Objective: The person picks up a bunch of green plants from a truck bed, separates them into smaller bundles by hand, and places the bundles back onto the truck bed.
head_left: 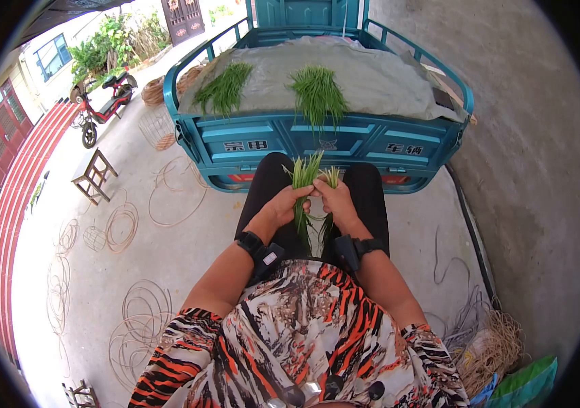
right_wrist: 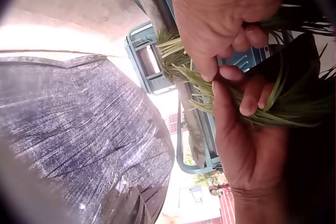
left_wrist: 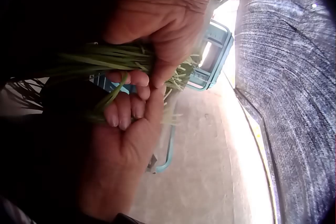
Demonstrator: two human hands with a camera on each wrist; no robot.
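Note:
Both hands meet above the lap in the head view, thumbs close together. My left hand (head_left: 284,205) grips a bunch of chives (head_left: 301,178), its pale cut ends uppermost and its green leaves hanging down. My right hand (head_left: 339,202) holds a thinner bunch of chives (head_left: 332,175) right beside it. In the left wrist view the chives (left_wrist: 105,58) run under the left thumb, and a few leaves loop over the fingers. The right wrist view shows the left hand (right_wrist: 252,145) with fingers curled round its bunch, the right thumb and fingers touching near the stem ends.
In front stands a blue cargo tricycle (head_left: 269,146), its bed covered by a grey tarp (head_left: 269,81) bearing two piles of chives (head_left: 231,85). Wire coils (head_left: 142,319) and a wooden stool (head_left: 94,178) stand left. Tangled twine (head_left: 490,343) lies at lower right.

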